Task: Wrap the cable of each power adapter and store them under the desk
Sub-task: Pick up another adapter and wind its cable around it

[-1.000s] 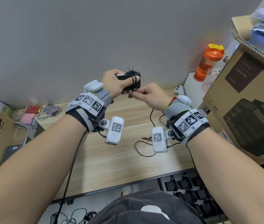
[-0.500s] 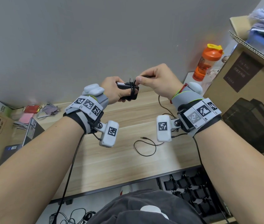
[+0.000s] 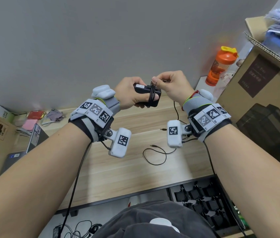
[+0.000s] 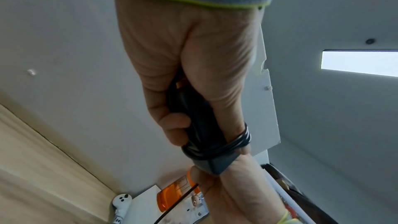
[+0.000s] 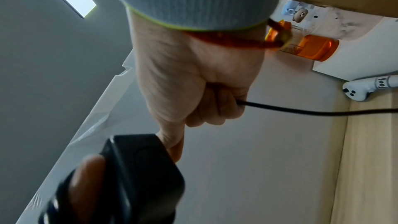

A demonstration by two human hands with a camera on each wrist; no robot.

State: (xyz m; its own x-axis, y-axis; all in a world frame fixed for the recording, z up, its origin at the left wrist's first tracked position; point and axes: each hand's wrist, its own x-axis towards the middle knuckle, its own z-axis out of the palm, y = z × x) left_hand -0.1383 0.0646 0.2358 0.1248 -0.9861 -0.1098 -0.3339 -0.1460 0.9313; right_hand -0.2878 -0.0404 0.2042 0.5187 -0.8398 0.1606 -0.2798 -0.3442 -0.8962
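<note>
- Head view: the left hand (image 3: 130, 93) has its grip around a black power adapter (image 3: 147, 93), held in the air above the wooden counter (image 3: 111, 169), with the thumb lying on the front face.
- Several turns of the thin black cable (image 3: 151, 95) go around the adapter and over the thumb of this grip.
- The right hand (image 3: 173, 85) is just beside the left grip, on its right, and its fingertips pinch the cable at the top edge of the adapter.
- In the right wrist view, the other fingers are curled and the cable (image 5: 301, 111) leaves the fist to the side.
- From the right grip the loose cable hangs down to the counter, where it makes a loop, and its plug (image 3: 153, 145) lies below both grips.
- An orange bottle (image 3: 221, 66) stands far to the right of the right grip, near a cardboard box (image 3: 262, 107).
</note>
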